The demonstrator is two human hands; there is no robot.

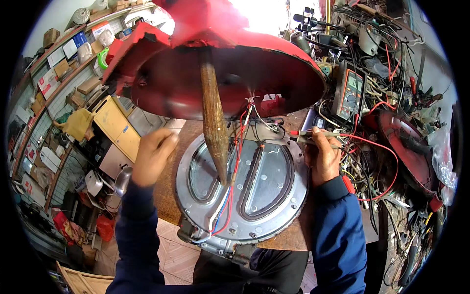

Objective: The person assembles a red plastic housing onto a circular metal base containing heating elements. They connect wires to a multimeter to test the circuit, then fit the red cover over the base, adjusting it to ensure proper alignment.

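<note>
My right hand [323, 156] is closed around the multimeter probes [313, 134], which point left past the edge of a round grey metal appliance base [235, 220]. My left hand [154, 156] hovers at the left of that base, its curled fingers smeared by motion. The base has two D-shaped dark-rimmed areas. A large red shell [171, 93] tilts up over its far side, with a tapered wooden stick [214, 108] standing between shell and base. Red, white and blue wires [230, 201] run from the shell down across the base.
A multimeter [350, 90] with a lit screen leans among tangled cables at the right, its red lead [391, 152] looping to my right hand. Another red shell [406, 149] lies there. Shelves with boxes [49, 81] line the left wall. The wooden table [171, 196] carries the base.
</note>
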